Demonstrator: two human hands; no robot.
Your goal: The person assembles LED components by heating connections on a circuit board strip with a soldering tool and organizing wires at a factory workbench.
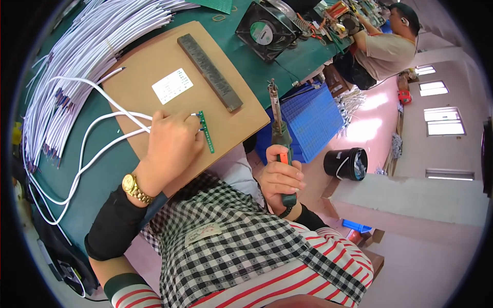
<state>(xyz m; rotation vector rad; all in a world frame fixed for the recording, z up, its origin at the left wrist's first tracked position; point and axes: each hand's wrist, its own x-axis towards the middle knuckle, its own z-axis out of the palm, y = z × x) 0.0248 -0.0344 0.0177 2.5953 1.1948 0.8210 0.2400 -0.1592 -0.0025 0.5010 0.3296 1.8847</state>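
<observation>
Green circuit-board strip (206, 132) lies on cardboard (154, 61); left hand (174, 134) pinches white cables (115, 102) beside it; right hand (281, 177) wraps soldering iron (280, 134), tip raised. Best: steady cable ends against board, keep tip off cable insulation.

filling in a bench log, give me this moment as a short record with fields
left hand: left hand grips white cables, their ends at the green circuit board
right hand: right hand holds a soldering tool, tip apart from the board
work surface: cardboard sheet on a green table
also on cardboard: white printed card, dark bar
far left: bundle of white cables
beyond: black fan, another person
floor: black bucket
</observation>
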